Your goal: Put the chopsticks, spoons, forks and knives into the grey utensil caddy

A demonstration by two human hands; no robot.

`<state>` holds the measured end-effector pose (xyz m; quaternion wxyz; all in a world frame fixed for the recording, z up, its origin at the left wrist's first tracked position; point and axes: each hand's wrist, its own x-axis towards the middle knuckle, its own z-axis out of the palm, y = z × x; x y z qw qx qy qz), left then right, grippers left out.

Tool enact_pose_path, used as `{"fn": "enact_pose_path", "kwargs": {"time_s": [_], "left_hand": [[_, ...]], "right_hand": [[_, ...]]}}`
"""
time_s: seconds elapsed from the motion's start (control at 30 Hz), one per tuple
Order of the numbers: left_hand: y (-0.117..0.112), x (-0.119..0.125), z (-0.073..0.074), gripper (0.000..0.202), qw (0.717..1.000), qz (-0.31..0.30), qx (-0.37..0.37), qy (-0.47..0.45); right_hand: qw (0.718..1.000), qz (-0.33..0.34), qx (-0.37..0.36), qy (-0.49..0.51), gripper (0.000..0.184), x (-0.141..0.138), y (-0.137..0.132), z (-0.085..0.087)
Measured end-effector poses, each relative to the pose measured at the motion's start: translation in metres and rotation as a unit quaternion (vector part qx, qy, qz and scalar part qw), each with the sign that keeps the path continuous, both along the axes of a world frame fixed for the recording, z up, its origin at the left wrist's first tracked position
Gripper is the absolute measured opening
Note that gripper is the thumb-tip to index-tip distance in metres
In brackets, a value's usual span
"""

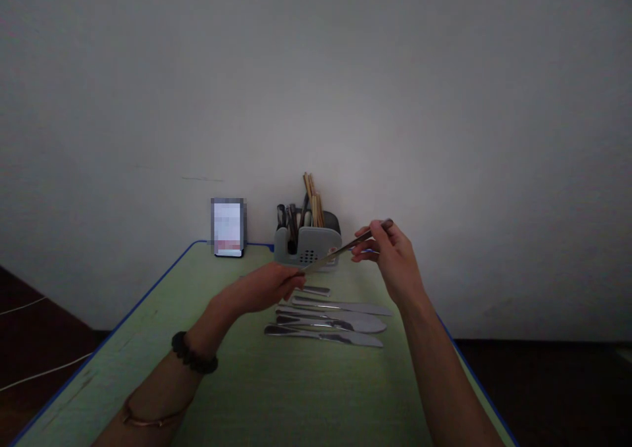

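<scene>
A table knife (340, 251) is held slantwise above the table, its handle end up at the right. My right hand (395, 259) pinches it near the handle end, with the other fingers curled loosely. My left hand (266, 288) is closed on its lower left end, the blade tip hidden by the fingers. Below lie several table knives (340, 336) in a loose row, handles to the left and blades to the right. Behind them, a metal utensil handle (316, 291) shows partly from behind my left hand; its kind is hidden.
A grey cutlery holder (316, 239) with chopsticks (316, 207) and dark-handled utensils stands at the table's back, near the wall. To its left a phone (228, 228) with a lit screen stands upright. The green table (306, 394) has a blue edge.
</scene>
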<state>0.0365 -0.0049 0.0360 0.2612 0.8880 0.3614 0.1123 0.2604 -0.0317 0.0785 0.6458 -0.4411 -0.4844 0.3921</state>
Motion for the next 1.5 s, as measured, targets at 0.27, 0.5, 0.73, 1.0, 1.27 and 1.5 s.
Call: {"fn": "enact_pose_path", "kwargs": {"time_s": [0.27, 0.5, 0.73, 1.0, 1.27, 1.5], "left_hand": [[-0.006, -0.005, 0.016, 0.041, 0.999, 0.017, 0.049, 0.005], [-0.008, -0.004, 0.021, 0.038, 0.994, 0.032, 0.101, 0.002], [-0.010, 0.000, 0.017, 0.024, 0.974, 0.065, 0.204, -0.077], [-0.017, 0.006, 0.022, 0.023, 0.961, 0.089, 0.237, -0.111], [-0.019, 0.005, 0.026, 0.027, 0.974, 0.082, 0.187, -0.096], [-0.020, 0.003, 0.028, 0.029, 0.979, 0.077, 0.169, -0.086]], "right_hand": [[0.994, -0.034, -0.024, 0.097, 0.030, 0.005, 0.004, -0.002], [0.993, -0.019, -0.021, 0.115, 0.029, 0.007, 0.003, 0.001], [0.988, 0.018, -0.011, 0.154, 0.017, 0.004, -0.001, 0.008], [0.983, 0.097, -0.021, 0.153, 0.006, -0.001, -0.004, 0.007], [0.983, 0.125, -0.016, 0.136, 0.009, -0.004, -0.008, 0.006], [0.984, 0.129, -0.017, 0.125, 0.009, -0.003, -0.007, 0.008]]}}
